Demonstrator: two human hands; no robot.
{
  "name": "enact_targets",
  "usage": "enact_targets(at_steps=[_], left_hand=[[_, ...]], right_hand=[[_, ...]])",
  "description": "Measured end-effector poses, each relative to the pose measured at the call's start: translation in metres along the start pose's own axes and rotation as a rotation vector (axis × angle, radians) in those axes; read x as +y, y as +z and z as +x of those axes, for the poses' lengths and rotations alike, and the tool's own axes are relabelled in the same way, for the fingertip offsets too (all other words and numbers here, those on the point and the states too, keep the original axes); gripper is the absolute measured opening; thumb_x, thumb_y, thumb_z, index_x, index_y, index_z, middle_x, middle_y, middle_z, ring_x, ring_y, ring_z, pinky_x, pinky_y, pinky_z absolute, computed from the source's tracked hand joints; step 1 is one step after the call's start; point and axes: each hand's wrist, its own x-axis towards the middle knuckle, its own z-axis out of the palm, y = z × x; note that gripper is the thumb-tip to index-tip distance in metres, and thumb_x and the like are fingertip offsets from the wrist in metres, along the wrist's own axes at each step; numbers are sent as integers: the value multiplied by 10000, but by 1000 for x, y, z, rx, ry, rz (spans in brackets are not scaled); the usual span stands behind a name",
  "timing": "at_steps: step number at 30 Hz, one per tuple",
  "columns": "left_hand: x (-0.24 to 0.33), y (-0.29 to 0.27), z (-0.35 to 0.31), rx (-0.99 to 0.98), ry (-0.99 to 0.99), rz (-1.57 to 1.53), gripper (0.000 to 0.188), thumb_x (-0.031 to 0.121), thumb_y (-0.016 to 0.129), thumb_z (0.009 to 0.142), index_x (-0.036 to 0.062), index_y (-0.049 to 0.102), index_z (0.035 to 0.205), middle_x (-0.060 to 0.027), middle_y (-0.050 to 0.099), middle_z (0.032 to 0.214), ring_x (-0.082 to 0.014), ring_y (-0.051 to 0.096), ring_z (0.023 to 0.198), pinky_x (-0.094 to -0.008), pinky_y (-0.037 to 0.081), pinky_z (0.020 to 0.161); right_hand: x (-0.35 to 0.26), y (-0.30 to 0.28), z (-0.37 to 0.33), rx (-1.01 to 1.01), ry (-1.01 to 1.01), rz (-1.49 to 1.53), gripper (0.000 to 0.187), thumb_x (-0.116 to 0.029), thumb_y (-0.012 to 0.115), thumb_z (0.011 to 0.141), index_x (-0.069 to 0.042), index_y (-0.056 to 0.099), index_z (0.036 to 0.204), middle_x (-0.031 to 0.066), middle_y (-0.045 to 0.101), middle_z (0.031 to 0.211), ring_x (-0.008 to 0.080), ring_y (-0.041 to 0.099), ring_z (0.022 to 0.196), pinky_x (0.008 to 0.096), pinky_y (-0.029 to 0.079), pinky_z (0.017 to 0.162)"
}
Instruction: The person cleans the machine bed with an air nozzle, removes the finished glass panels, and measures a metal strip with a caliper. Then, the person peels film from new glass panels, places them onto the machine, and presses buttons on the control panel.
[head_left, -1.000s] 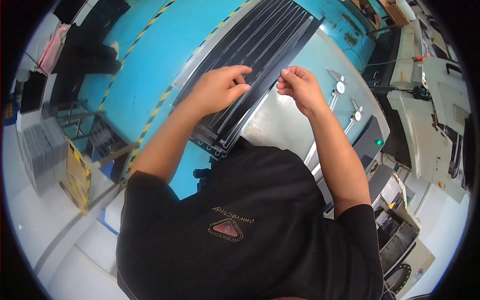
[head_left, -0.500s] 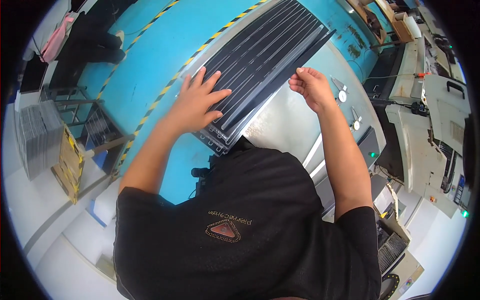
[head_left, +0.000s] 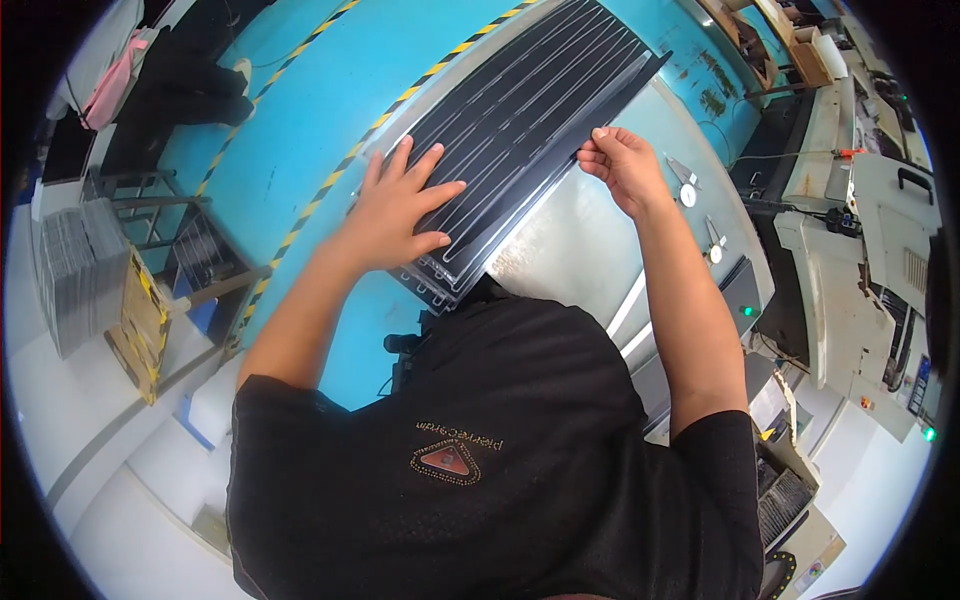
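A stack of long black ribbed panels with pale lines along them lies slantwise on a grey metal table. My left hand rests palm down on the near left part of the top panel, its fingers spread. Along the stack's right side runs a long plain black strip, slightly tilted. My right hand is closed in a pinch at the strip's outer edge, about midway along it. Its fingers hide the exact grip. At the near end of the stack, curled edge profiles show.
Two dial calipers lie on the table, right of my right forearm. More dark panels sit at the table's right edge. Machines stand at the right. Grey stacked sheets and a metal rack are at the left.
The black strip has tipped down closer to the stack's edge. My right hand has shifted very slightly; my left hand stays almost where it was on the top panel.
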Motion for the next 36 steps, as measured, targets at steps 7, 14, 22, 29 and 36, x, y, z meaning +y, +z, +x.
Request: enact_targets(at_steps=[7,14,22,29,36], left_hand=[[2,0,1,-11,-19,8,683,326,800,724,284,557,1361,-130,260,1592,-416,131,1481,-600,77,1171],[3,-1,2,-22,-26,10,700,318,808,714,290,552,1364,-122,246,1599,-409,118,1485,-608,72,1170],[4,1,1,-27,-29,13,701,321,807,713,286,550,1365,-121,245,1599,-407,112,1486,-610,68,1170],[5,2,1,4,-4,51,765,420,841,658,268,556,1352,-134,280,1576,-424,150,1468,-610,125,1159],[7,-3,9,-15,-15,79,849,447,858,615,273,528,1377,-135,261,1582,-436,154,1463,-634,135,1146]], right_hand=[[3,3,-2,-8,-17,-8,130,-143,581,979,-18,577,944,82,649,852,164,659,766,283,572,735],[3,3,-2,-6,-16,4,128,-140,579,980,-15,576,952,83,648,853,164,658,763,282,573,737],[7,-3,1,-23,-20,-15,139,-145,562,990,-10,576,959,80,645,866,158,652,779,277,571,747],[5,0,0,-17,-9,-21,142,-146,558,993,-12,579,951,78,647,868,156,650,779,278,570,748],[2,-3,4,-4,-30,-7,134,-141,579,979,-11,585,951,85,653,856,165,656,759,289,574,727]])
